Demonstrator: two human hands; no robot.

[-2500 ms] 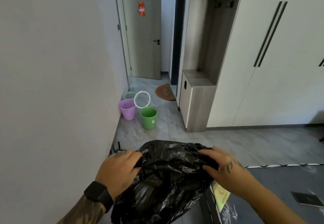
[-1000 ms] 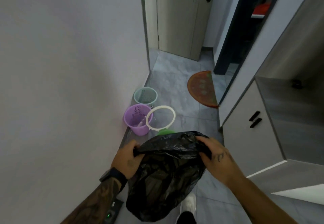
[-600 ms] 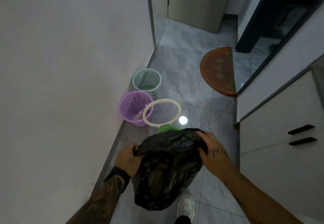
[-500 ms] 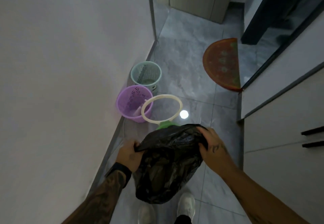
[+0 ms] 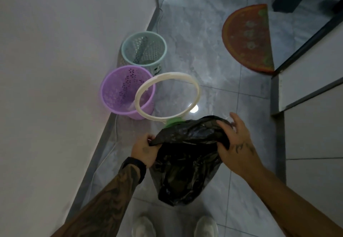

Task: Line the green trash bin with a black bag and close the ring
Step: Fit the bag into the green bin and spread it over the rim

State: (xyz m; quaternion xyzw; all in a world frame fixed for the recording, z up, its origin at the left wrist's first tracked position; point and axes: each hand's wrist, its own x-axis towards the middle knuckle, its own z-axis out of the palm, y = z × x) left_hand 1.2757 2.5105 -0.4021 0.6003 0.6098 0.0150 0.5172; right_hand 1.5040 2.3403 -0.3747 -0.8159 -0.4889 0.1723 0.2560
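Note:
A crumpled black bag (image 5: 185, 158) hangs between my hands over the floor. My left hand (image 5: 143, 148) pinches the bag's left top edge. My right hand (image 5: 235, 144) grips the right top edge, some fingers spread. Just beyond the bag, only a sliver of the green trash bin (image 5: 174, 120) shows; the bag hides the rest. The bin's white ring (image 5: 167, 95) stands flipped up and open, tilted back over the floor.
A purple perforated bin (image 5: 118, 92) and a pale teal bin (image 5: 143, 49) stand against the white wall (image 5: 65, 69) on the left. A half-round orange mat (image 5: 248, 36) lies at the far right. Grey cabinet fronts (image 5: 313, 125) line the right. My shoes (image 5: 143, 225) show below.
I have walked up to the bins and tilted my view down. The bag, held in both hands throughout, now hangs right in front of the green bin.

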